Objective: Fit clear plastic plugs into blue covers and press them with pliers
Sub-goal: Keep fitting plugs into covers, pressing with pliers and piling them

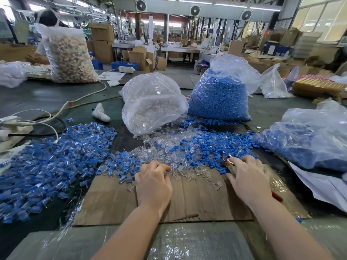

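Note:
Loose clear plastic plugs (170,145) and loose blue covers (208,145) lie mixed along the far edge of a flattened cardboard sheet (197,201). My left hand (153,182) rests at the edge of the plug pile, fingers curled, pinching a small clear and blue piece (167,173) at the fingertips. My right hand (247,179) grips the pliers (230,166); their metal tip shows by my fingers at the blue covers, and a red handle end (277,196) sticks out behind the wrist. A large pile of joined blue-and-clear pieces (54,166) lies to the left.
A clear bag of plugs (152,102) and a bag of blue covers (221,91) stand behind the piles. Another bag of blue parts (309,143) lies at the right. White cables (56,117) and a white tool (100,112) lie at the left. A person sits far left.

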The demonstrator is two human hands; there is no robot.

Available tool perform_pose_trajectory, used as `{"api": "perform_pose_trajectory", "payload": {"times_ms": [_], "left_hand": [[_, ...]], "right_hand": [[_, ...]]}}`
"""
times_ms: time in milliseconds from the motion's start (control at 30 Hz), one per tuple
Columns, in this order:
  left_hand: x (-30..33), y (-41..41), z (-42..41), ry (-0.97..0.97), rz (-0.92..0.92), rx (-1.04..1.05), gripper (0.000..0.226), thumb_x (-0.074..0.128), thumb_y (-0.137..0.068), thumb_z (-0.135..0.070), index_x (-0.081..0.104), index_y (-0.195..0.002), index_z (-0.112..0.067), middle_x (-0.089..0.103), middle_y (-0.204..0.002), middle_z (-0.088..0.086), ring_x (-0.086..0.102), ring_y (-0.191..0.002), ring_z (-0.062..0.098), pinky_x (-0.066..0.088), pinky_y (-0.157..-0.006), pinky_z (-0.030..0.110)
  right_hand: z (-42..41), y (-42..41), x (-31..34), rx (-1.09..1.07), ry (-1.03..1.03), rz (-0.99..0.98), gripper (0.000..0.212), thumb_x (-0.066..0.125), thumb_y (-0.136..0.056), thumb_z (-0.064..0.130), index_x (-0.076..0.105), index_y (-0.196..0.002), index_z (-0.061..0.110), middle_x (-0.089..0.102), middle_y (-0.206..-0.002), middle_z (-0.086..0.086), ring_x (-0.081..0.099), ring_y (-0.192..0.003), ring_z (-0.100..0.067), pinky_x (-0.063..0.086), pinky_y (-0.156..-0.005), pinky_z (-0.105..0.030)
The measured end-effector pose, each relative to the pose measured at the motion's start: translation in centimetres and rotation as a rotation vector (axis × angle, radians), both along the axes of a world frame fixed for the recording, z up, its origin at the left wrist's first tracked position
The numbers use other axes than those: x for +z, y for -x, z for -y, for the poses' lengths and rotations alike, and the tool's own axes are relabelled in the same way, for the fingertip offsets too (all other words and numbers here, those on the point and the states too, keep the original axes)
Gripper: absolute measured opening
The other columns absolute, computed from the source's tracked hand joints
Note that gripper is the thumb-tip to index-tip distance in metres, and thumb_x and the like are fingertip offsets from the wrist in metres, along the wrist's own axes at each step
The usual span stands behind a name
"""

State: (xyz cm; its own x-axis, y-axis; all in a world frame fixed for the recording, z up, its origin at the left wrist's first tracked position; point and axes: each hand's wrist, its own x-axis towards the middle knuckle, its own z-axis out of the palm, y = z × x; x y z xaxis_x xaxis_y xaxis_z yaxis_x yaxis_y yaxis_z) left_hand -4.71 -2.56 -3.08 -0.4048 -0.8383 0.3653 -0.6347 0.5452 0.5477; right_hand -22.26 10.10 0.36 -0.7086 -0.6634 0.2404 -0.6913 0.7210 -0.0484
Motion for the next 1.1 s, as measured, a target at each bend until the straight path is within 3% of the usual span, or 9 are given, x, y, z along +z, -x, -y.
{"api": "perform_pose_trajectory", "payload": {"times_ms": [133,267,367,467,600,1100], "left_hand": [[-0.4,-0.2,-0.3,0.025,-0.055,0.015,0.018,0.06,-0.088,-0.025,0.063,-0.106,-0.027,0.051,-0.101,-0.014,0.039,-0.099,0.006,0.022,-0.085,0.02],[-0.4,-0.4,-0.2,0.021,-0.08,0.034,0.017,0.061,-0.087,-0.027,0.063,-0.104,-0.026,0.043,-0.098,-0.015,0.035,-0.097,0.005,0.024,-0.087,0.021],[-0.5,-0.5,-0.2,-0.001,-0.086,0.043,0.019,0.062,-0.087,-0.028,0.063,-0.105,-0.026,0.042,-0.098,-0.015,0.034,-0.097,0.005,0.027,-0.093,0.024],[-0.6,-0.5,0.0,-0.019,-0.051,0.041,0.021,0.059,-0.088,-0.031,0.062,-0.109,-0.027,0.041,-0.099,-0.015,0.032,-0.098,0.004,0.025,-0.095,0.023],[-0.7,-0.5,0.0,-0.027,-0.028,0.044,0.021,0.059,-0.089,-0.032,0.062,-0.109,-0.028,0.043,-0.099,-0.015,0.034,-0.1,0.005,0.024,-0.093,0.022],[-1.0,-0.5,0.0,0.021,-0.067,0.037,0.007,0.06,-0.087,-0.032,0.062,-0.093,-0.028,0.053,-0.096,-0.014,0.032,-0.092,0.004,0.017,-0.079,0.018]], "right_hand": [[1.0,0.1,-0.3,0.085,0.005,-0.07,0.023,0.05,-0.094,0.029,0.059,-0.113,0.034,0.047,-0.121,0.003,0.041,-0.114,-0.018,0.035,-0.097,-0.039],[1.8,0.1,-0.6,0.112,-0.022,-0.095,0.023,0.044,-0.094,0.033,0.065,-0.105,0.032,0.05,-0.116,0.003,0.044,-0.11,-0.018,0.036,-0.093,-0.037],[2.3,0.1,-0.4,0.126,-0.059,-0.083,0.024,0.046,-0.091,0.038,0.064,-0.105,0.028,0.049,-0.113,0.002,0.047,-0.108,-0.018,0.038,-0.091,-0.037],[2.5,0.3,-0.5,0.16,-0.089,-0.067,0.023,0.047,-0.092,0.027,0.062,-0.109,0.023,0.048,-0.113,-0.001,0.048,-0.106,-0.019,0.043,-0.091,-0.033],[2.2,0.6,-0.7,0.188,-0.087,-0.08,0.023,0.045,-0.095,0.015,0.063,-0.107,0.022,0.047,-0.109,0.0,0.048,-0.101,-0.017,0.045,-0.087,-0.028],[2.5,0.0,-1.6,0.193,0.025,-0.122,0.026,0.041,-0.095,0.018,0.063,-0.106,0.027,0.056,-0.107,0.006,0.048,-0.105,-0.015,0.039,-0.092,-0.032]]}}
